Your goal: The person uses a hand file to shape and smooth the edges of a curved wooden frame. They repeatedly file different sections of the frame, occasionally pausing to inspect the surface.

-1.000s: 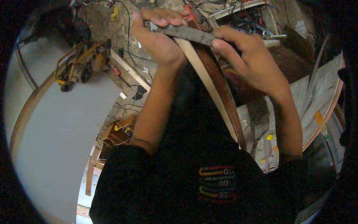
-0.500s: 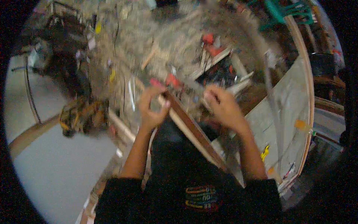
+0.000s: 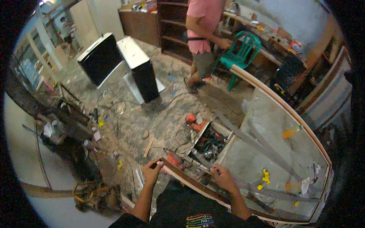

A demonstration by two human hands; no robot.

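My left hand [image 3: 152, 171] is closed in a pinch at the end of a long wooden strip [image 3: 194, 184], brown on its face and pale along one edge. The strip runs from there to the right, in front of my body. Further right, my right hand [image 3: 223, 178] is closed above the strip. A narrow grey piece [image 3: 201, 158] reaches up to its fingers; whether they grip it cannot be made out. Beyond the hands, an open box [image 3: 225, 149] holds dark tools and cables. An orange-red power tool [image 3: 175, 159] lies close to my left hand.
At the right lies a large grey panel [image 3: 262, 125] with a raised wooden rim, yellow scraps [image 3: 265, 178] and an orange bottle [image 3: 291, 132]. Ahead stand black-and-white cabinets [image 3: 144, 78], a person in a pink shirt [image 3: 203, 26] and a green chair [image 3: 239, 53]. Cables cross the floor.
The view has tilted up, bringing the cabinets and the person into sight. Both hands now appear lower in the picture. My left hand stays at the strip's end; my right hand stays closed.
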